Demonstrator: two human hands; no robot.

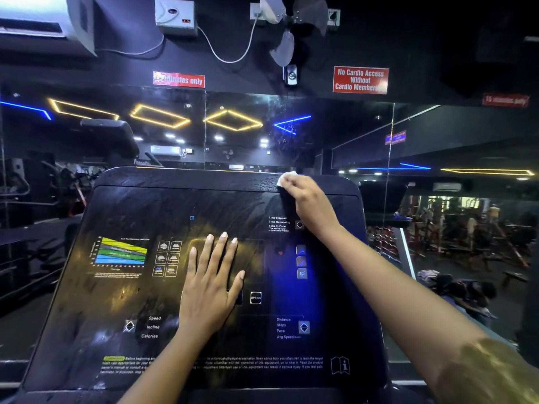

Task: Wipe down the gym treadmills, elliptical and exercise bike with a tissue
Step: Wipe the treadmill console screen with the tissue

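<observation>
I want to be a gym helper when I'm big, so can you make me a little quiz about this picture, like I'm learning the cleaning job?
1. True or false: the left hand lies flat, fingers straight, on the console.
2. Where is the tissue? A) under the left hand. B) held by the right hand at the console's top edge. C) on the floor.
3. What word is on the white-framed button beside the left hand's thumb?

Key: 1 true. 2 B. 3 OPTION.
</observation>
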